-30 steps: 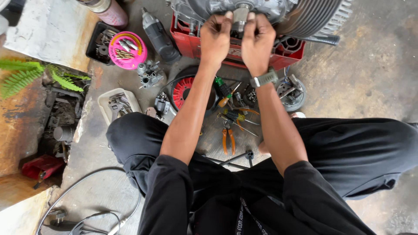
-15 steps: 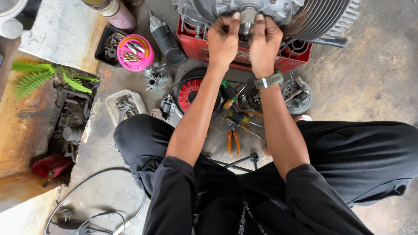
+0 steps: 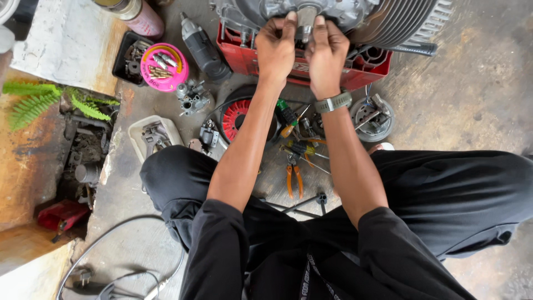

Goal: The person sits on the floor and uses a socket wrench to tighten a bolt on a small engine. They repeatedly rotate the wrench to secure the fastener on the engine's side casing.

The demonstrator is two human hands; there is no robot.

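The ground is bare grey concrete (image 3: 477, 94), stained and dusty, with a rust-brown patch and a whitish slab far to the left of the hands. Green fern fronds (image 3: 33, 100) lie well left of them, above a dark pit of old metal parts. Nearer, left of the left hand (image 3: 276, 47), stand a pink round tub (image 3: 164, 66) of small screws and bits, a dark power drill (image 3: 206, 50) and a small carburettor-like part (image 3: 193, 99).

Both hands are raised together at the top of the view, side by side and nearly touching, fingertips pinched on a short metal shaft (image 3: 306, 16) that sticks out of the grey engine (image 3: 333, 14). The right hand (image 3: 326, 53) wears a grey wristwatch (image 3: 333, 103). The engine rests on a red crate (image 3: 363, 69) just beyond the wrists.

Below the forearms lie a red-and-black round fan part (image 3: 237, 118), screwdrivers, and orange-handled pliers (image 3: 293, 179). Right of the right wrist sits a round metal plate with coils (image 3: 372, 118).

The engine is cut off by the upper edge, so its full shape cannot be seen. The fingers hide the spot where they meet the shaft, so how firmly they grip cannot be told. Black trousers cover the lower ground.
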